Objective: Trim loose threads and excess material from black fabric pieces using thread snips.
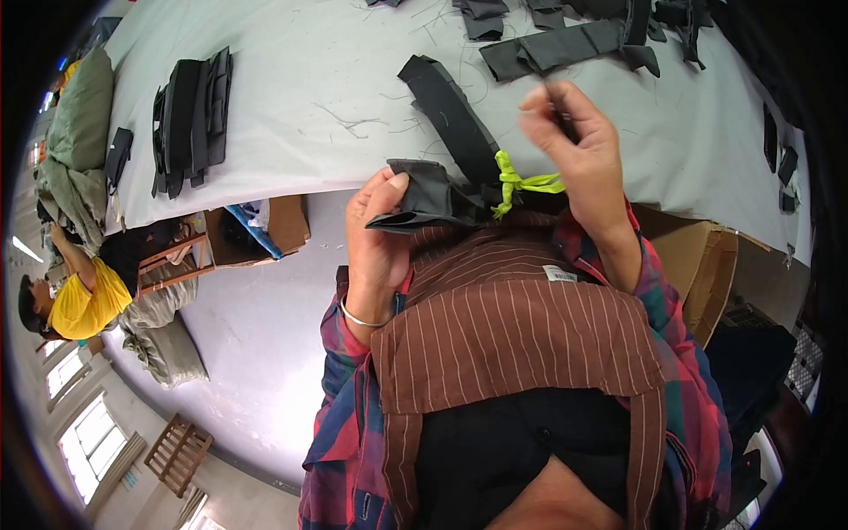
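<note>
My left hand (375,221) is closed on a folded black fabric piece (433,196) just off the table's front edge, thumb on top. My right hand (579,146) is raised to the right, slightly blurred, its fingers closed around something slim and dark (560,108) that I cannot make out. A knotted neon yellow-green strip (511,184) lies between my hands and runs toward my right wrist, where its end is hidden. Behind the held piece, a long black fabric strip (452,115) lies on the pale table (291,97).
Stacked black strips (190,124) lie to the left, more black pieces (565,49) at the far side. Loose threads (349,119) litter the cloth. Cardboard boxes (287,228) stand below the table. A person in yellow (88,300) works at far left beside grey-green bundles (81,110).
</note>
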{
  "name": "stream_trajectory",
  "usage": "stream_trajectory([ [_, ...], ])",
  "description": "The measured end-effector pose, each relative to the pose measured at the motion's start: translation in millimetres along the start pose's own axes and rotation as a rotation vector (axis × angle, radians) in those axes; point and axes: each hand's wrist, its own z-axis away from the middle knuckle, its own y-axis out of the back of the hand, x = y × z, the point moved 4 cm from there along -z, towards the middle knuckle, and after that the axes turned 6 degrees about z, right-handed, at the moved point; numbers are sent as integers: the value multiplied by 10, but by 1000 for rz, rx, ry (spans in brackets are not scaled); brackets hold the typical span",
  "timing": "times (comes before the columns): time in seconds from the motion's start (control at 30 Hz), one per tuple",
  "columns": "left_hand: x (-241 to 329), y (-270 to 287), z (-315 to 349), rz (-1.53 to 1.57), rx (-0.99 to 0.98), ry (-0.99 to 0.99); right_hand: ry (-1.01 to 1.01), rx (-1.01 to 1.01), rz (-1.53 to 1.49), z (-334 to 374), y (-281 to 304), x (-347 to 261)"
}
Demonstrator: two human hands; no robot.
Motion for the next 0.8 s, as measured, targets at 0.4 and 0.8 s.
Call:
stream_trajectory([
  [0.4, -39, -157, -19, -79, 51, 59, -131, -258, 155, 59, -323, 75],
  [0.8, -37, -148, -38, 6, 162, -5, 224, -169, 458, 31, -303, -72],
])
